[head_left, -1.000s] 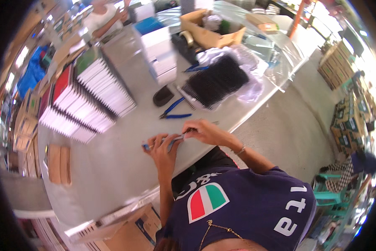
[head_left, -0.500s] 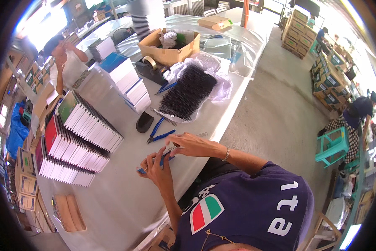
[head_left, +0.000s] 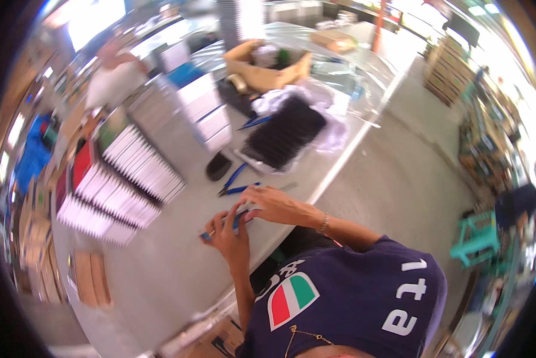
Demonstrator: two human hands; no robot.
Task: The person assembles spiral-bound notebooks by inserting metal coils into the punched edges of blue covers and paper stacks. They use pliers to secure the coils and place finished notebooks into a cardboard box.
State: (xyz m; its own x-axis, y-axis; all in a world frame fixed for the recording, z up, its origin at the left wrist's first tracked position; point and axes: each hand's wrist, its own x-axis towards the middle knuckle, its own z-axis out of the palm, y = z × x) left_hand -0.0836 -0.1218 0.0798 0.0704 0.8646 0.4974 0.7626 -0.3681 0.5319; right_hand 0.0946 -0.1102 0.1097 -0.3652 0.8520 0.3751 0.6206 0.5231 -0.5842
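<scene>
At the table's near edge, both my hands are closed on a thin blue-edged notebook, mostly covered by my fingers. My left hand grips it from the near left side. Thumb and fingers of my right hand pinch at its far right edge; a spiral coil there is blurred. Just beyond my hands lie blue-handled pliers, jaws toward the left. A dark rounded object sits beside them. Farther off, a pile of black spiral coils rests on white plastic wrapping.
Stacks of spiral-bound notebooks stand on the left, with white paper blocks behind. A cardboard box and tape dispenser are at the back. Brown cardboard lies near left. A person is across the table; a green stool stands right.
The view has shifted and blurred, so the table's things appear farther right. My hands stay closed on the notebook, with the right fingers drawn slightly closer round its edge.
</scene>
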